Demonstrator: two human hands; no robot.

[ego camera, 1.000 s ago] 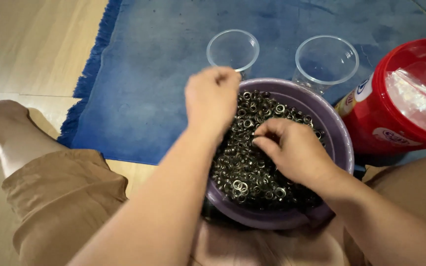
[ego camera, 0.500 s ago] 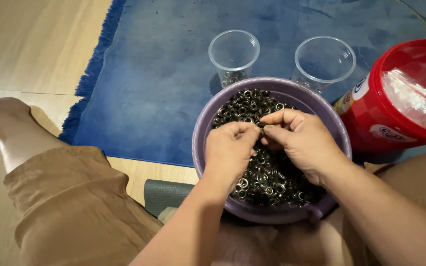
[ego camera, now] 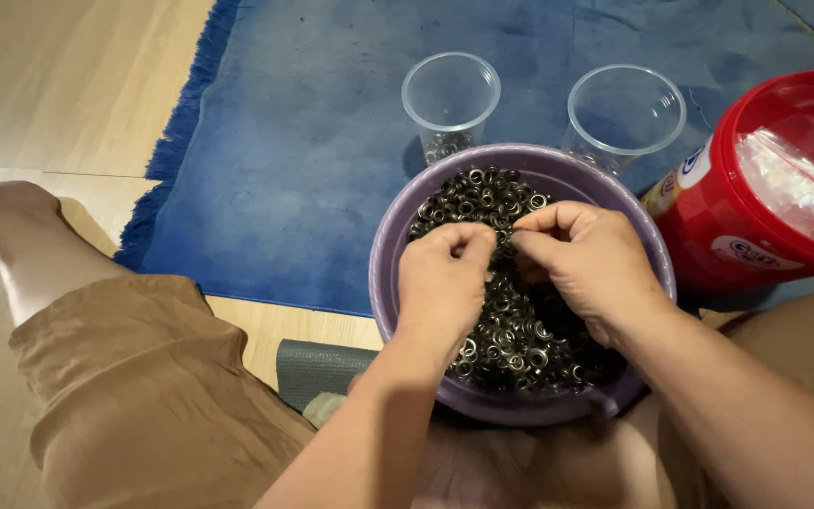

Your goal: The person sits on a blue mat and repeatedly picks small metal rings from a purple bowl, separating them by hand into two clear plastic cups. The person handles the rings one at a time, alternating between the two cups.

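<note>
A purple bowl (ego camera: 383,283) full of small metal rings (ego camera: 520,335) rests between my legs. Both hands hover over the rings in the bowl's middle. My left hand (ego camera: 443,283) and my right hand (ego camera: 588,264) meet fingertip to fingertip, pinching a small ring between them. Two clear plastic cups stand on the blue rug just beyond the bowl: the left cup (ego camera: 450,104) holds a few rings at its bottom, the right cup (ego camera: 624,113) looks nearly bare.
A red plastic tub (ego camera: 765,188) with a clear bag inside stands right of the bowl. A blue fringed rug (ego camera: 303,141) covers the wooden floor (ego camera: 58,85). My left leg in tan shorts (ego camera: 134,386) lies at the left, with a grey mat (ego camera: 317,372) beside it.
My left hand has drawn back from the left cup to the middle of the bowl and now meets my right hand's fingertips over the rings.
</note>
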